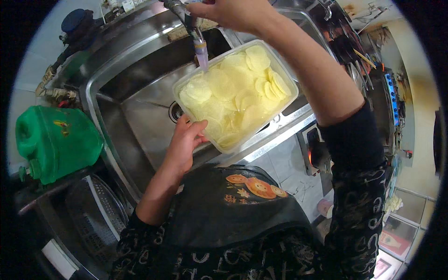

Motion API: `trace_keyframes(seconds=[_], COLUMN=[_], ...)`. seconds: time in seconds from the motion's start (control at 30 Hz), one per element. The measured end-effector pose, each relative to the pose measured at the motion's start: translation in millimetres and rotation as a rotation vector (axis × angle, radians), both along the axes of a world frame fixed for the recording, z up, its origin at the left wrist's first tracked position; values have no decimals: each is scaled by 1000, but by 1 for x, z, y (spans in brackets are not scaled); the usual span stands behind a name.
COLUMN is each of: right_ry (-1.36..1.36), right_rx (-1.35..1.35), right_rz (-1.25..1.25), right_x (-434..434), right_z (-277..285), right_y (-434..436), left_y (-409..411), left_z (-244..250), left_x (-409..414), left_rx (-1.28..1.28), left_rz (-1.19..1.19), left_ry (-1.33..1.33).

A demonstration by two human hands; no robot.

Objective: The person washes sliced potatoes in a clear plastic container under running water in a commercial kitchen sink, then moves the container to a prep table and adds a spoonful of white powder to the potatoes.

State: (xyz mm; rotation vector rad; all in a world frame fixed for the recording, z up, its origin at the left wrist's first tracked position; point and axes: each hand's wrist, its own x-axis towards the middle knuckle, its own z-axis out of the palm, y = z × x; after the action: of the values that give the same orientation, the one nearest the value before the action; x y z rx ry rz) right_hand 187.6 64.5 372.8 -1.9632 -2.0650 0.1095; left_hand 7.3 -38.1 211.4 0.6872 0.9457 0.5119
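Observation:
A rectangular translucent plastic tub [292,91] is held tilted over the steel sink, full of thin pale-yellow slices [224,84], seemingly potato, lying in liquid. My left hand [185,141] grips the tub's near left side, thumb over the rim and fingers below. Up at the top edge, my right hand [231,14] is on the faucet [187,17]; its fingertips are partly cut off by the picture's edge. From the faucet a short pinkish spout tube [202,56] points down at the tub's far rim. Whether water runs from it is unclear.
The sink basin [140,108] has a drain [175,112] left of the tub. A green plastic jug [57,143] stands at the left, above a perforated metal basket [94,210]. At right, an orange glow shows in a small appliance [311,150] by the tiled floor [290,168].

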Motion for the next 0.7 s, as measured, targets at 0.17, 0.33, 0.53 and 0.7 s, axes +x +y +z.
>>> trace_keyframes(seconds=[0.17,0.33,0.53,0.7], right_ry=[-98,-169,149,169], right_rx=[42,87,-81,-55], right_rz=[-178,-240,-174,-286], right_x=[-15,-19,9,98], right_z=[-9,-13,-2,-52], right_y=[2,3,-18,-33], left_y=[-1,0,-1,-4], left_z=[6,-2,5,-1], left_x=[3,0,3,1], left_rx=[-4,-10,-16,9], left_rz=[8,-13,8,23], left_ry=[-6,26,60,24])
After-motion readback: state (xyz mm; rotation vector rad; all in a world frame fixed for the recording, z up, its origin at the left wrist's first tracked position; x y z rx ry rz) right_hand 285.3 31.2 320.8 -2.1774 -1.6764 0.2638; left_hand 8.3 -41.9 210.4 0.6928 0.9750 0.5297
